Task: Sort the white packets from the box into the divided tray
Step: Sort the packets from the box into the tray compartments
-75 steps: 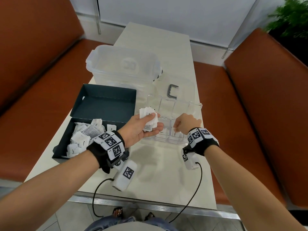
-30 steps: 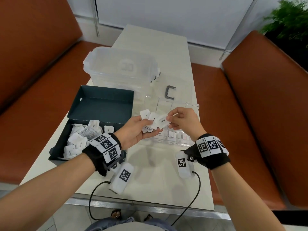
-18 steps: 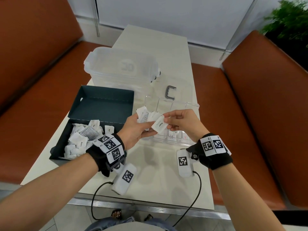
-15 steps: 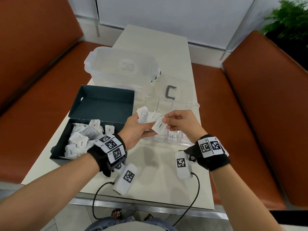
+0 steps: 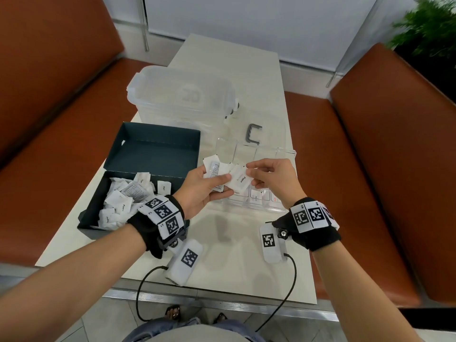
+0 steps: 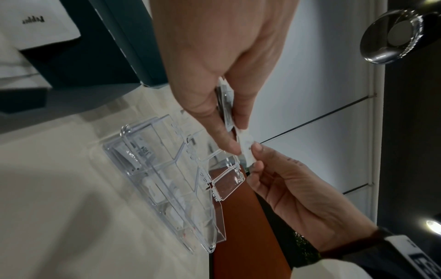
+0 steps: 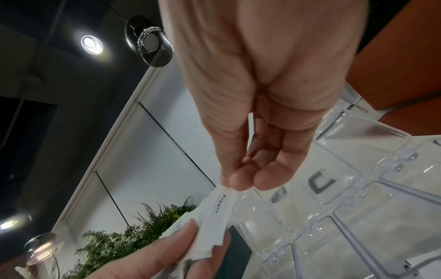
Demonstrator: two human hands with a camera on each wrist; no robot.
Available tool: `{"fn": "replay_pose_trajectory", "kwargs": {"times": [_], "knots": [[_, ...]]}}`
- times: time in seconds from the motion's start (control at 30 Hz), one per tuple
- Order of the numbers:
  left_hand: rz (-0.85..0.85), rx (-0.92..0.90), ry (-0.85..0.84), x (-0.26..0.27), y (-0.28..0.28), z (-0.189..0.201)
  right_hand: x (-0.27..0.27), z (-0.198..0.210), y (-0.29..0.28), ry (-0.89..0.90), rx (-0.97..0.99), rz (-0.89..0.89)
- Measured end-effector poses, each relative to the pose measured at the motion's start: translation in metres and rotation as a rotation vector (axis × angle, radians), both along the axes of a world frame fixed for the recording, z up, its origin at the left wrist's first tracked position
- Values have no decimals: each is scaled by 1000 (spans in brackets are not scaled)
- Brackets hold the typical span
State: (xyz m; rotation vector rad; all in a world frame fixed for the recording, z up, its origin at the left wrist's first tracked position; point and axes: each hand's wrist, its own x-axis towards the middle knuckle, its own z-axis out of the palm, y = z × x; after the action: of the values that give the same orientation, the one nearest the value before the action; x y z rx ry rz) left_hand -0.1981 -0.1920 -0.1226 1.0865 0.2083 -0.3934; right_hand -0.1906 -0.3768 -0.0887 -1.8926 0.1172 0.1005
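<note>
I am looking down over a pale table (image 5: 246, 243) set between two brown benches. At its far end stands a large clear lidded tub (image 5: 181, 95), and nearer on the left lies an open dark box (image 5: 150, 154) with a loose heap of white packets (image 5: 125, 198) in its near half. To the right of the box sits the clear divided tray (image 5: 287, 154), with a few packets already in its near compartments; which compartment holds which kind I cannot tell. Above the tray, my left hand (image 5: 204, 188) has its thumb and fingers curled round a fanned bunch of packets (image 5: 214, 169). My right hand (image 5: 274, 178) pinches one packet (image 5: 239, 181) at its top corner between thumb and fingertips, while the packet's lower end sits under the left thumb. My chief worry is that pulling this packet free could drag its neighbours out of the fan, because they overlap and are slippery paper. They would likely scatter into the wrong compartments or onto the table. A smaller risk is the corner pinch itself, which is slight and may slip. The small print on the packet is barely legible, so I could also misread it and drop it in the wrong cell.
</note>
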Motion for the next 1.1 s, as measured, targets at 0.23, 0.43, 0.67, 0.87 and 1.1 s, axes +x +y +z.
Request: {"fn": "replay_pose_trajectory", "kwargs": {"times": [0.23, 0.43, 0.67, 0.87, 1.1], "knots": [[-22, -2, 9, -4, -3, -1, -5, -1, 8, -61, -64, -27], [-27, -5, -3, -3, -5, 1, -7, -1, 7, -42, -105, -23], [-22, -9, 9, 0, -9, 4, -1, 1, -2, 28, -59, 7], [11, -56, 22, 7, -5, 7, 21, 7, -33, -90, -243, -64], [28, -49, 31, 11, -1, 5, 48, -24, -47, 118, -767, 89]]}}
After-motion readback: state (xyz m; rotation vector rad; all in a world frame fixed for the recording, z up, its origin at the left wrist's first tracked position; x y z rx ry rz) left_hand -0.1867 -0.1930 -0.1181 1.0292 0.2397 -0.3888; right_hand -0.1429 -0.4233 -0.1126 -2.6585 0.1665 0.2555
